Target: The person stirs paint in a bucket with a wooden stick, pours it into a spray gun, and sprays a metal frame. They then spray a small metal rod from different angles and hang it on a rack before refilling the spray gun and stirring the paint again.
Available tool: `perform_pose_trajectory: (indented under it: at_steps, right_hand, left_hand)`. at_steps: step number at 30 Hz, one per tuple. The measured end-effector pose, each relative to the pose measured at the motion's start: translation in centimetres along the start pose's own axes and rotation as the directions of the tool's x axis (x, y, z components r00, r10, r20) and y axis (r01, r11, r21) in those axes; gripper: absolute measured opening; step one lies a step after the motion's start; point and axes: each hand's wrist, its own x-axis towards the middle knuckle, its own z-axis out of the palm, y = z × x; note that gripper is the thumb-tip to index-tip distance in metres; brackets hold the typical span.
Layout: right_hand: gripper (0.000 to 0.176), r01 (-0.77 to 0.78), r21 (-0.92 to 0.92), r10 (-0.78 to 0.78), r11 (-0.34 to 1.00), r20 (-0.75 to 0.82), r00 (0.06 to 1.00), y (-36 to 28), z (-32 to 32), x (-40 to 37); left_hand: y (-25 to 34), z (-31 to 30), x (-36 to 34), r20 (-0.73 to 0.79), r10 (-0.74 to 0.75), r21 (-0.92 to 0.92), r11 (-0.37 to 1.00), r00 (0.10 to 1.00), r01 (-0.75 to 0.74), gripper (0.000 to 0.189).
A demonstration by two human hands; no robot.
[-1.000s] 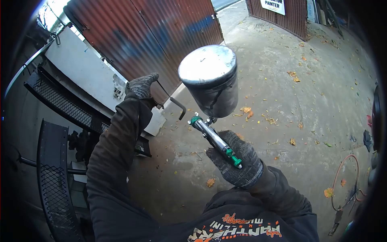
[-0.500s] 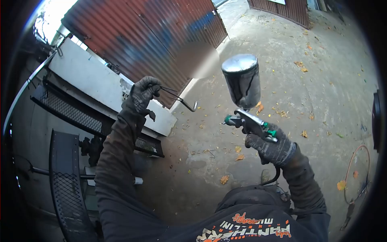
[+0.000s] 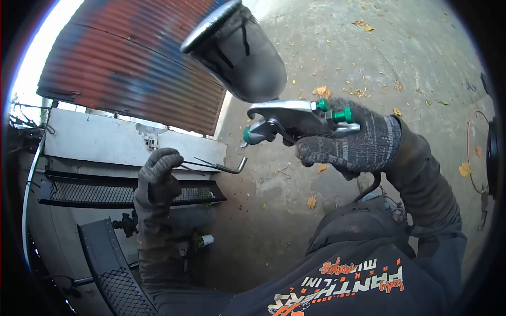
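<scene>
My left hand (image 3: 161, 171), in a dirty grey knit glove, pinches a thin bent metal hook (image 3: 232, 167). The hook's curved end points right, toward the spray gun. A spray gun (image 3: 292, 118) with green knobs and a green nozzle ring is gripped in my right hand (image 3: 358, 138), also gloved. Its metal cup (image 3: 237, 55) rises up and to the left above the gun body, large and close to the camera. A dark hose runs down from below my right hand. Between the hook and the nozzle there is a gap.
Black mesh-fronted metal panels (image 3: 100, 193) lie at the left, one beside a white wall (image 3: 110, 138). A rusty corrugated metal sheet (image 3: 132, 63) stands behind. Fallen leaves dot the concrete floor (image 3: 421, 68). An orange hose (image 3: 468, 142) loops at the right.
The spray gun and my right hand have risen closer to the camera and left, with the cup tilting further left. My left hand has moved lower and left with the hook. The view has turned.
</scene>
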Motion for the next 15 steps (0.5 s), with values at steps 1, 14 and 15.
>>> perform_pose_trajectory:
  at_steps: [1,14,15]
  right_hand:
    - [0.034,-0.014,-0.023,0.015,1.000,0.011,1.000,-0.1,-0.1,0.2]
    - [0.042,0.240,-0.427,-0.234,0.872,0.068,0.970,0.5,3.9,1.6]
    - [0.042,0.182,-0.441,-0.176,0.879,0.055,0.983,0.5,3.8,1.1]
  left_hand:
    - [0.3,0.0,-0.4,0.016,0.061,0.186,0.981,0.998,-0.063,0.034]
    - [-0.1,0.0,-3.1,0.154,0.379,0.377,0.831,0.913,-0.408,0.034]
    - [-0.1,0.0,-3.2,0.140,0.378,0.388,0.829,0.915,-0.402,0.034]
